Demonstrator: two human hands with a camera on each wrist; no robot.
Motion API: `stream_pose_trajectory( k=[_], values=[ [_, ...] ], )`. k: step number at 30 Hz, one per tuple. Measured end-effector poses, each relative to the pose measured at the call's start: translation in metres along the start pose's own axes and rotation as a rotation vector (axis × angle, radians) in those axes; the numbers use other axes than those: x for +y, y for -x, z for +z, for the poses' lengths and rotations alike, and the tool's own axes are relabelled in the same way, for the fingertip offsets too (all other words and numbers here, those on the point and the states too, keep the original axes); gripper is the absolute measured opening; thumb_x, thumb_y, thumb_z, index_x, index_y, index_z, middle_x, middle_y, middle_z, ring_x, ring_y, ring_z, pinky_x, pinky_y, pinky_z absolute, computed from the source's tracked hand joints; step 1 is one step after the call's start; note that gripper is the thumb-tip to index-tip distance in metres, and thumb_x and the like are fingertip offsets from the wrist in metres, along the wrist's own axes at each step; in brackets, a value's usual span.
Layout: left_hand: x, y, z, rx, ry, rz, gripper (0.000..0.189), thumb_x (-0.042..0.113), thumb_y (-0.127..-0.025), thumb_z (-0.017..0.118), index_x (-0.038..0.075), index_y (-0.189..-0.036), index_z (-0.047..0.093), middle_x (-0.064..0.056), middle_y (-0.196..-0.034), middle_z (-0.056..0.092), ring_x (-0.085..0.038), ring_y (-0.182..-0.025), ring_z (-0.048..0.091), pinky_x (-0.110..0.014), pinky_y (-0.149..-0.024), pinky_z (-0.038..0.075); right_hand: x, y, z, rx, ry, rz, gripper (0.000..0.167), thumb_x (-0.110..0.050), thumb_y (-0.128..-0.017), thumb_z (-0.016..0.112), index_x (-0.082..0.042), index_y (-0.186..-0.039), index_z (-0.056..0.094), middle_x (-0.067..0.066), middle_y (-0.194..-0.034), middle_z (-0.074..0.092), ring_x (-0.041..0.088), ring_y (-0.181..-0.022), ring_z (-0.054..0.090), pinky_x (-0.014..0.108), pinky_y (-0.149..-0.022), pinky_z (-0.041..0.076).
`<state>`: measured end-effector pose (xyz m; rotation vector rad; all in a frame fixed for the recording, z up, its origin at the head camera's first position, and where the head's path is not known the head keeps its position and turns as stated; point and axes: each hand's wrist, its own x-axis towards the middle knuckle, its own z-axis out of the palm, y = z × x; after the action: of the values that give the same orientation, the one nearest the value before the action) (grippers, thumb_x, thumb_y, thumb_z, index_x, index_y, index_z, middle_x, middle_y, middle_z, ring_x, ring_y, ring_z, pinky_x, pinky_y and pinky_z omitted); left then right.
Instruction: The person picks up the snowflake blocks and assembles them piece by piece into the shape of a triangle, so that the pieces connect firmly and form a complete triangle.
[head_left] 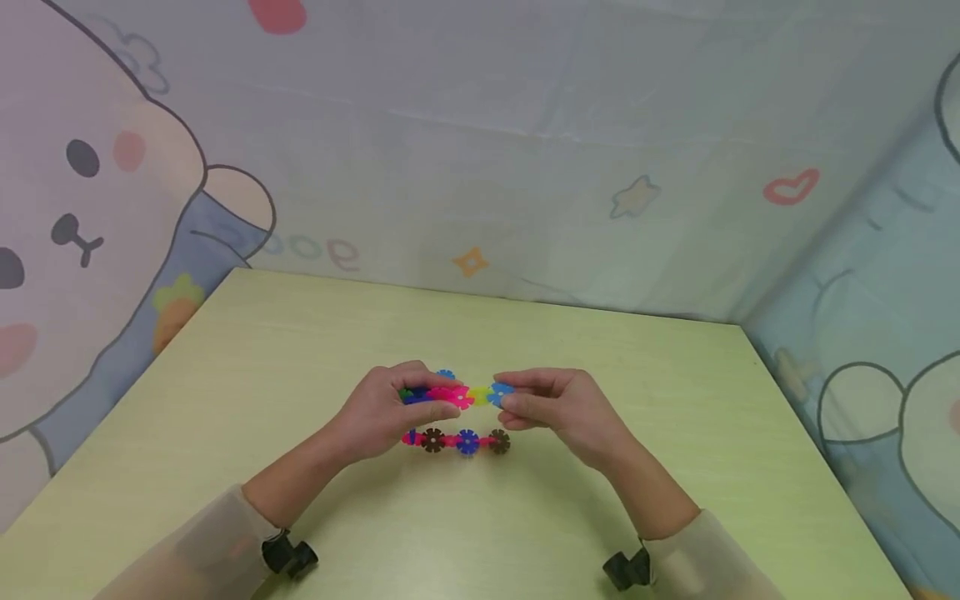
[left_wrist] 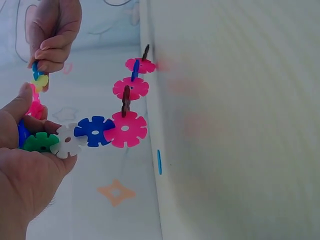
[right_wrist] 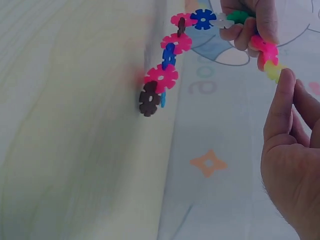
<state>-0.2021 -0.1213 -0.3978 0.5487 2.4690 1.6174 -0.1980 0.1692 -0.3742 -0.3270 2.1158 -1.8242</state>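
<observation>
A chain of slotted plastic snowflake discs hangs bent in a U from my left hand (head_left: 378,412). Its fingers and thumb pinch the chain around a pink disc (head_left: 461,397) and a dark blue one. Beside them a green disc (left_wrist: 41,142), a white disc (left_wrist: 68,141) and a blue disc (left_wrist: 95,131) lead to the lower run, where pink discs alternate with brown and blue ones, ending in a brown disc (right_wrist: 149,99). With thumb and fingers, my right hand (head_left: 558,410) pinches a light blue disc (head_left: 498,394) at the yellow disc (head_left: 478,396), the chain's upper end.
A loose blue disc (head_left: 445,373) lies on the pale wooden table (head_left: 600,350) behind my left hand. A printed cloth backdrop (head_left: 480,167) rises along the table's far edge and continues down both sides.
</observation>
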Motion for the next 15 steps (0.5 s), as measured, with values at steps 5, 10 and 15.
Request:
stream_pose_trajectory(
  k=[5, 10, 15],
  values=[
    [0.007, -0.002, 0.001, 0.023, 0.088, -0.038, 0.033, 0.044, -0.092, 0.089, 0.034, -0.123, 0.083, 0.001, -0.116, 0.076, -0.036, -0.086, 0.066, -0.028, -0.060, 0.051, -0.003, 0.004, -0.007, 0.011, 0.007, -0.026, 0.045, -0.019, -0.103, 0.080, -0.009, -0.146, 0.071, 0.010, -0.118, 0.078, 0.027, -0.100, 0.082, 0.037, -0.095, 0.066],
    [0.014, -0.003, -0.001, 0.059, 0.146, -0.069, 0.033, 0.045, -0.093, 0.088, 0.033, -0.123, 0.084, 0.001, -0.122, 0.077, -0.031, -0.082, 0.063, -0.028, -0.059, 0.049, 0.005, 0.009, -0.021, 0.041, 0.092, -0.014, 0.052, -0.029, -0.104, 0.078, -0.018, -0.152, 0.065, 0.010, -0.125, 0.070, 0.034, -0.108, 0.075, 0.040, -0.101, 0.064],
    [0.018, -0.003, -0.003, 0.086, 0.220, -0.062, 0.033, 0.038, -0.097, 0.086, 0.025, -0.127, 0.083, -0.002, -0.124, 0.080, -0.023, -0.090, 0.070, -0.027, -0.065, 0.052, 0.025, 0.009, -0.030, 0.001, 0.216, 0.106, 0.067, -0.036, -0.101, 0.080, -0.018, -0.160, 0.054, 0.013, -0.154, 0.060, 0.029, -0.131, 0.066, 0.052, -0.115, 0.054]
  ],
)
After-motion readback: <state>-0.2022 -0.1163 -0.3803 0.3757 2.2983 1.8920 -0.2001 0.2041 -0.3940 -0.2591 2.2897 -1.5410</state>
